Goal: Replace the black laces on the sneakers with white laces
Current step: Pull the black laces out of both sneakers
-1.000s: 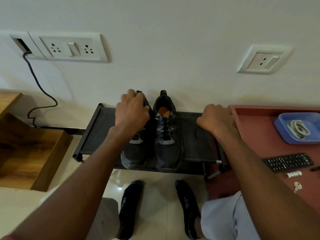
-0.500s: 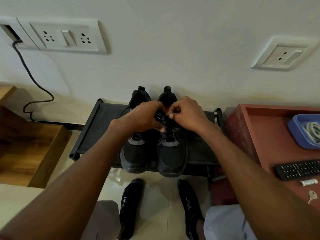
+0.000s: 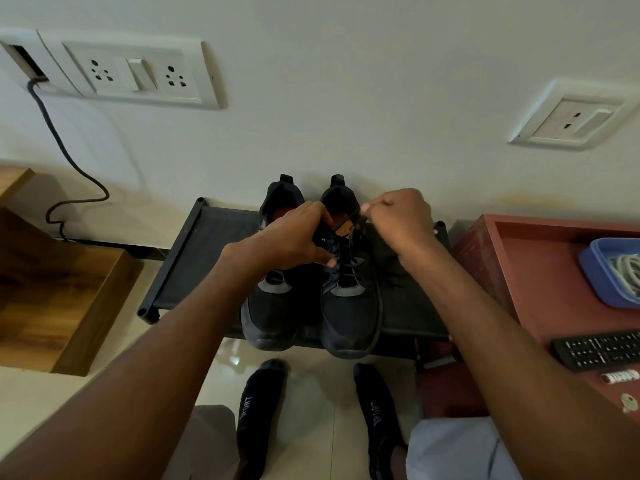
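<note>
Head view: two black sneakers sit side by side on a low black rack [image 3: 194, 258] against the wall, toes toward the person. Left hand [image 3: 294, 237] lies across the gap between left sneaker [image 3: 270, 313] and right sneaker [image 3: 349, 313], fingers curled onto the right sneaker's upper lacing near the tongue. Right hand [image 3: 401, 216] is above that sneaker's collar, fingers pinching a black lace [image 3: 353, 216] that runs taut from the top eyelets. Lower eyelets on the right sneaker are threaded with black lace. Left sneaker's lacing is mostly hidden under the left hand.

White laces [image 3: 627, 271] lie coiled in a blue tray [image 3: 595, 271] on the red table [image 3: 540, 268] at right, well apart from the sneakers. Remote [image 3: 599, 349] sits on the same table nearer the person, with a small white cylinder [image 3: 620, 376] and a key [image 3: 628, 401] just beside it.

Two feet in dark socks stand on the tile floor below the rack. Wall has a socket panel [image 3: 128, 74] at upper left with a cable [image 3: 69, 161] hanging down, and a second socket [image 3: 571, 116] at upper right.
</note>
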Demonstrator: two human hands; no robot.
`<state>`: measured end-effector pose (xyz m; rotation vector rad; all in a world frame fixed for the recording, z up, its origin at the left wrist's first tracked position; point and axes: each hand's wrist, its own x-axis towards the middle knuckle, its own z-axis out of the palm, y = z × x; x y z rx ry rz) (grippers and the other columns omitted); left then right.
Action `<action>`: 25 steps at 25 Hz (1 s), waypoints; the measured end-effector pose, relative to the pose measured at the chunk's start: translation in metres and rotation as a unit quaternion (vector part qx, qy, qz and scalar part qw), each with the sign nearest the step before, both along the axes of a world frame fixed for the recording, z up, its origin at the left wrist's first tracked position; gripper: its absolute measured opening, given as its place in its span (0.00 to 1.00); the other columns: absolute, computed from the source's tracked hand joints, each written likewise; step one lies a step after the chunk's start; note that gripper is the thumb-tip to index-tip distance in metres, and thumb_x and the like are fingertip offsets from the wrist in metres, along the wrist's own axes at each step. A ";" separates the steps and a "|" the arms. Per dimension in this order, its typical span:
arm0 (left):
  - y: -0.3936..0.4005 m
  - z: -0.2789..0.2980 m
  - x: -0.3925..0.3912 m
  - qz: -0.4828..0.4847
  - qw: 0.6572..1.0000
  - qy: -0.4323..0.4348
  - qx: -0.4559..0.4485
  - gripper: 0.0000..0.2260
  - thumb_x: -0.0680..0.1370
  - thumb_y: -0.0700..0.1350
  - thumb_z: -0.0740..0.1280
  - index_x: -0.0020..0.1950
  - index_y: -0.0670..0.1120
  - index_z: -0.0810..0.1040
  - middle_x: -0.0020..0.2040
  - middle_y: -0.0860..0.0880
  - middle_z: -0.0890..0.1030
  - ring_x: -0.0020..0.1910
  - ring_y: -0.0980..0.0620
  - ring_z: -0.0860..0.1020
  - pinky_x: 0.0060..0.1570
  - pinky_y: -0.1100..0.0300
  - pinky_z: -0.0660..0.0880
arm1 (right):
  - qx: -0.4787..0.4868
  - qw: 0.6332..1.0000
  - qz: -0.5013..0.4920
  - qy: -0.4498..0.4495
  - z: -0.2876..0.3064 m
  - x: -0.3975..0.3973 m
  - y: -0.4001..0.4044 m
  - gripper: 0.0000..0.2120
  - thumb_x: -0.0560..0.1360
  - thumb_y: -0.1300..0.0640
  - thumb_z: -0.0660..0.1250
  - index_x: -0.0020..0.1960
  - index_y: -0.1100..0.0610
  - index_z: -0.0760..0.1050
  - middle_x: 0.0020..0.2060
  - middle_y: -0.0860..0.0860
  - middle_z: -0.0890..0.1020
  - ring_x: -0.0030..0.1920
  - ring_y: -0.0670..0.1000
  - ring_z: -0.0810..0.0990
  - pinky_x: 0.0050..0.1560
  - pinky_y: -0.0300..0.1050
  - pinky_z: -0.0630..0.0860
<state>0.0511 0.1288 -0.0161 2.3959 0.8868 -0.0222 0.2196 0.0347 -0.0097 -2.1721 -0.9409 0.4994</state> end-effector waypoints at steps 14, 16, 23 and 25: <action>0.000 -0.003 0.002 -0.001 1.000 0.005 0.008 0.31 0.72 0.52 0.80 0.69 0.47 0.70 0.66 0.50 0.72 0.63 0.50 0.73 0.56 0.59 0.69 | -0.041 0.953 0.199 -0.224 -0.014 -0.015 0.006 0.12 0.80 0.54 0.69 0.63 0.46 0.81 0.79 0.46 0.65 0.77 0.54 0.63 0.69 0.62 0.67; 0.001 -0.002 0.002 -0.001 1.000 0.007 0.010 0.31 0.72 0.52 0.80 0.68 0.47 0.70 0.65 0.50 0.72 0.62 0.50 0.73 0.56 0.59 0.69 | -0.090 0.949 0.235 -0.188 -0.021 -0.015 0.008 0.11 0.81 0.53 0.69 0.62 0.45 0.83 0.80 0.45 0.64 0.78 0.54 0.62 0.72 0.65 0.66; 0.000 0.000 0.001 0.001 1.000 -0.001 -0.001 0.31 0.72 0.52 0.80 0.70 0.48 0.69 0.66 0.51 0.72 0.62 0.51 0.73 0.58 0.58 0.70 | 0.107 0.994 -0.011 0.035 -0.008 -0.005 0.012 0.11 0.80 0.62 0.65 0.46 0.51 0.84 0.52 0.46 0.85 0.49 0.45 0.81 0.46 0.36 0.76; 0.000 0.001 0.000 0.001 1.000 -0.001 -0.005 0.31 0.72 0.52 0.80 0.70 0.48 0.69 0.66 0.50 0.72 0.62 0.50 0.73 0.58 0.57 0.71 | 0.161 0.983 -0.077 0.042 -0.002 -0.001 0.013 0.08 0.82 0.61 0.62 0.50 0.52 0.79 0.57 0.49 0.82 0.54 0.48 0.80 0.45 0.32 0.71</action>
